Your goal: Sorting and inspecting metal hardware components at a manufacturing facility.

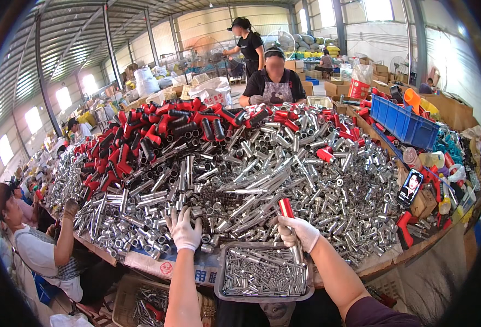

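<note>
In a white glove, my right hand (301, 233) is closed round a red-and-silver metal tube (286, 207). The tube's red end points up and away, and its silver lower end hangs over the right side of a clear plastic tray (222, 272). Small metal pins and rods (262, 275) fill that tray, close in front of me. My left hand (185, 231), gloved too, has its fingers spread at the near edge of a large pile of metal parts (262, 180). Silver sleeves and dark sockets lie around its fingertips; no held part is visible there.
Red-and-black tool handles (164, 128) are heaped at the far left. A blue crate (404, 121), a phone (411, 188) and a red handle (405, 229) are on the right. Co-workers sit across the table (276, 82) and at left (44, 245). A lower basket (126, 297) holds parts.
</note>
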A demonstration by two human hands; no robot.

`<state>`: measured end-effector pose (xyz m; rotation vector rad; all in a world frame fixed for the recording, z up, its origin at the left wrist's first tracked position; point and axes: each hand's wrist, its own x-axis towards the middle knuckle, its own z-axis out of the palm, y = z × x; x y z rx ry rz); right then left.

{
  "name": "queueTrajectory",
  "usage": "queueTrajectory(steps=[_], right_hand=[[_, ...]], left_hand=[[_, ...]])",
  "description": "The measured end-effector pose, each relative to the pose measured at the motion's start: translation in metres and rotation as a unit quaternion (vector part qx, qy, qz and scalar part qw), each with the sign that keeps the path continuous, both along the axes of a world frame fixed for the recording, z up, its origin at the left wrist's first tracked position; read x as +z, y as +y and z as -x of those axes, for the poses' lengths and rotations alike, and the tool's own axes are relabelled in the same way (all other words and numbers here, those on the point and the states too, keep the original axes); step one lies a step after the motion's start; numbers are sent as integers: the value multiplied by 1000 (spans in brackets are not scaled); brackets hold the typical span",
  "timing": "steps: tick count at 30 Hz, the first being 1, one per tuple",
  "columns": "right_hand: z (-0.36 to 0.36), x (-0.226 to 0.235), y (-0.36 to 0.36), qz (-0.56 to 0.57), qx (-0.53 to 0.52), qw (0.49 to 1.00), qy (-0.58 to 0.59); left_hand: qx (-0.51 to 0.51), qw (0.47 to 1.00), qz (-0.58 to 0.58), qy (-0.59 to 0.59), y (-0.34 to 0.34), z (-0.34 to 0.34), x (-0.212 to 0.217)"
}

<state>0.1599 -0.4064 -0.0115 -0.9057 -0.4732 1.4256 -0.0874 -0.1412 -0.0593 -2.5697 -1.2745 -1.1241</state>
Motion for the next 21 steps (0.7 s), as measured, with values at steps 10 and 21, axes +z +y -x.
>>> queueTrajectory(steps=[10, 21], right_hand=[[1, 1, 0, -6, 4, 1000, -1], [2, 2, 0, -1, -8, 1000, -7]], left_hand=[[2, 1000, -1, 6, 2, 1, -2], [3, 1000, -8, 2, 1, 0, -1]])
